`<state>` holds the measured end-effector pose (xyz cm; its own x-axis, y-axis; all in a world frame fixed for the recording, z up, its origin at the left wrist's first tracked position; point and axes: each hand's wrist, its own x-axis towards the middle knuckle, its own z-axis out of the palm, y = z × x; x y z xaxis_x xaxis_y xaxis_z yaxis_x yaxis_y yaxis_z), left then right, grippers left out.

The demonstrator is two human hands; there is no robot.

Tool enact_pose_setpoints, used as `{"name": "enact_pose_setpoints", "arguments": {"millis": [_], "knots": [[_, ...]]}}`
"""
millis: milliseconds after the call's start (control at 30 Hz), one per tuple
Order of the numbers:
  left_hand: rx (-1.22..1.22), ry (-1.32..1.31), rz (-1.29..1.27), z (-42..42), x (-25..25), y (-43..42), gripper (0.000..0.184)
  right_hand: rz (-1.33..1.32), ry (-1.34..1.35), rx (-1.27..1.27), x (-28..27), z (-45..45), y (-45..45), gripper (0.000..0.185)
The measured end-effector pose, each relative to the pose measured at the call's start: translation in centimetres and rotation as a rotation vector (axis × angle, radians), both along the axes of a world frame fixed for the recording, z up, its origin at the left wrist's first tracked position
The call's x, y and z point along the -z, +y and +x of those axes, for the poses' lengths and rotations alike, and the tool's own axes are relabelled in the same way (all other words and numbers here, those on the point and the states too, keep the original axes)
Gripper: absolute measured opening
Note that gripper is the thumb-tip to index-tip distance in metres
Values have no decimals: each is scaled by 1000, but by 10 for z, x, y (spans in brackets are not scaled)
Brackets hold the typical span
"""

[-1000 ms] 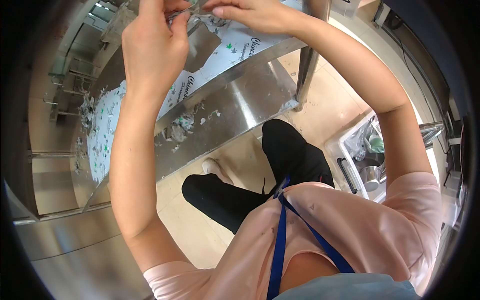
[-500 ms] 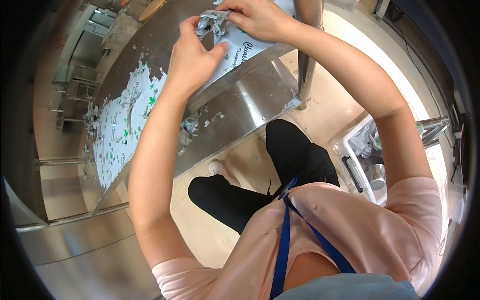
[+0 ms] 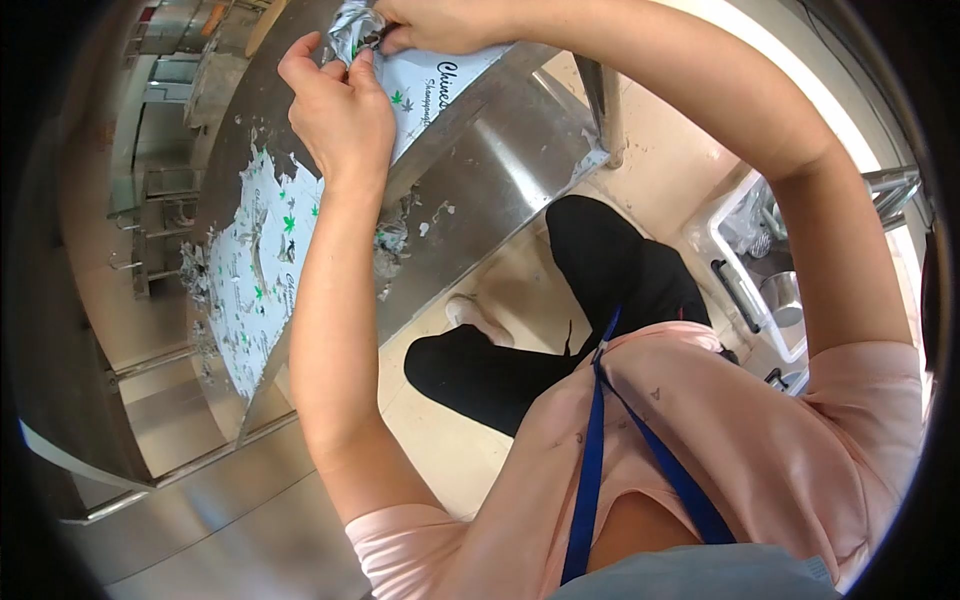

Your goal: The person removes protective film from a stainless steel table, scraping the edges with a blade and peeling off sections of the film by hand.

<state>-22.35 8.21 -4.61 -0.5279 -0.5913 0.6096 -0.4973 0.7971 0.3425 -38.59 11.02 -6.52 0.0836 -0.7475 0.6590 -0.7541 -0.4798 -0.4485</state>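
Observation:
White printed film (image 3: pixel 262 270) with green leaf marks and torn edges lies on a shiny metal table (image 3: pixel 240 125); a second stretch of it shows under the hands. At the top of the view, my left hand (image 3: pixel 345 110) pinches a crumpled piece of film (image 3: pixel 352 28) between thumb and bent fingers, its index finger partly raised. On the right side of the same piece, my right hand (image 3: pixel 430 22) has its fingers closed on it. The fingertips of my right hand are partly hidden by the film.
Torn scraps (image 3: pixel 392 238) lie on the metal shelf (image 3: pixel 480 185) below the tabletop. A metal leg (image 3: pixel 600 110) stands at its right end. A white-rimmed plastic bin (image 3: pixel 735 260) holding a metal cup and bags is on the floor at right. Metal racks (image 3: pixel 165 200) are at left.
Both hands have moved left with the crumpled piece between them. A second ago the hands were apart at the top edge. The view has shifted slightly.

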Motion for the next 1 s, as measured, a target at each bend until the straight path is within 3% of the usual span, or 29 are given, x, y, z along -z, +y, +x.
{"name": "enact_pose_setpoints", "arguments": {"millis": [100,467,567,633,733,833,867,967,1000], "knots": [[42,23,-27,-1,2,-3,40,-4,72,105,-2,-3,-2,16],[161,118,-85,3,6,-2,38,-162,-33,30,-6,-1,12,12],[267,268,-106,3,16,-5,40,-203,-104,-8,-8,-2,22,12],[292,252,-194,3,17,-6,41,-292,-156,-64,-7,-2,26,12],[363,239,-337,5,16,-4,41,-176,-190,-102,-10,-3,35,14],[418,245,-421,5,16,-4,42,-312,-473,-229,-10,-1,32,18],[430,231,-432,9,17,-5,42,-212,-580,-282,-11,-5,36,22],[450,92,-410,22,20,3,46,-203,-676,-154,-14,-5,32,23],[518,65,-509,25,18,8,47,-160,-675,-82,-15,-7,33,25]]}}
